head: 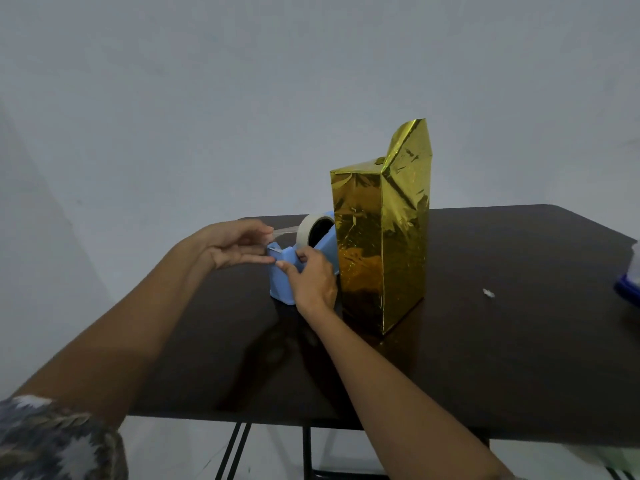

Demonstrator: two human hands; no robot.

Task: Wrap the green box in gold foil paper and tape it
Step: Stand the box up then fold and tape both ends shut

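Observation:
The box (381, 237) stands upright on the dark table (502, 341), covered in gold foil, with a loose foil flap (412, 147) sticking up at its top right. No green shows. Just left of it sits a blue tape dispenser (285, 282) with a pale tape roll (311, 228). My left hand (235, 245) pinches a clear strip of tape (285, 232) pulled out from the roll over the cutter. My right hand (311, 275) grips the dispenser's body from the near side.
A small white scrap (488, 293) lies on the table to the right of the box. A blue-rimmed container (628, 289) is cut off at the right edge. The table's front edge runs near me, with black legs below.

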